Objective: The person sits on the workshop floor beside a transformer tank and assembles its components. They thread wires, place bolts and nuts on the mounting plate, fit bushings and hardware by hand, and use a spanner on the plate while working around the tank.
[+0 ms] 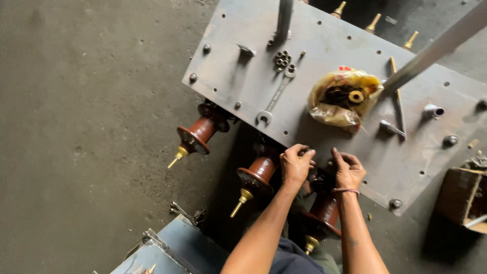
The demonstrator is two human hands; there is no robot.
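Forearms rise from the six o'clock edge of the view toward the near edge of a grey steel plate. Left hand is curled knuckles-up at that edge, fingers closed around a small dark part that cannot be made out. Right hand, with a pink band at its wrist, sits just beside it at three o'clock, fingers bent over the same edge; whether it holds anything cannot be told. Directly below the two hands, a brown ribbed insulator with a brass tip hangs from the plate's near edge, partly hidden by the wrists. A second brown insulator stands at nine o'clock from the left hand, and a third lies further off at ten o'clock. A blue-grey metal box occupies the seven o'clock corner. Further out on the plate, at twelve o'clock from the hands, lie a combination spanner, a cluster of nuts, and a crumpled yellow plastic bag holding dark parts. A cardboard box sits at three o'clock.
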